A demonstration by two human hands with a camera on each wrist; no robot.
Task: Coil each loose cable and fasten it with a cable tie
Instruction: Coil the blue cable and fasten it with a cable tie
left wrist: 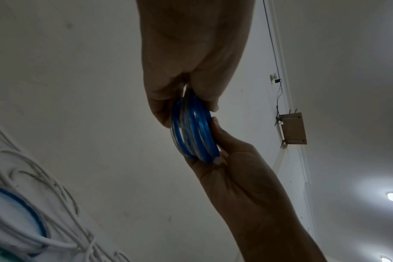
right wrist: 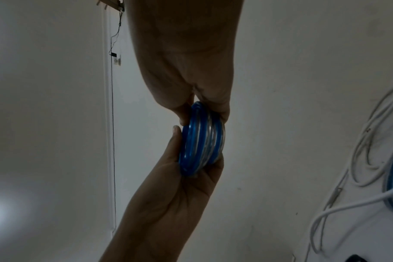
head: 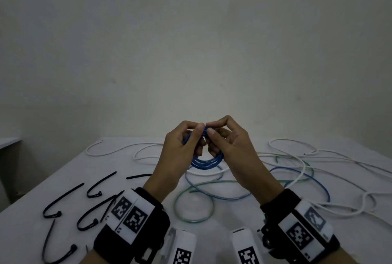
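A blue cable wound into a small coil [head: 204,160] hangs in the air above the table, held between both hands. My left hand [head: 196,136] grips its left side with curled fingers and thumb. My right hand [head: 210,129] pinches the top of the coil between thumb and forefinger. In the left wrist view the coil [left wrist: 195,131] is seen edge-on, with the left hand [left wrist: 182,106] above and the right hand [left wrist: 231,159] below. The right wrist view shows the same coil [right wrist: 201,141] between the right hand [right wrist: 202,109] and the left hand [right wrist: 186,173]. No tie is visible on the coil.
Several black cable ties [head: 63,198] lie on the white table [head: 233,217] at the front left. Loose white cables [head: 301,164], a green cable [head: 191,204] and a blue cable [head: 318,181] sprawl tangled across the middle and right. A plain wall stands behind.
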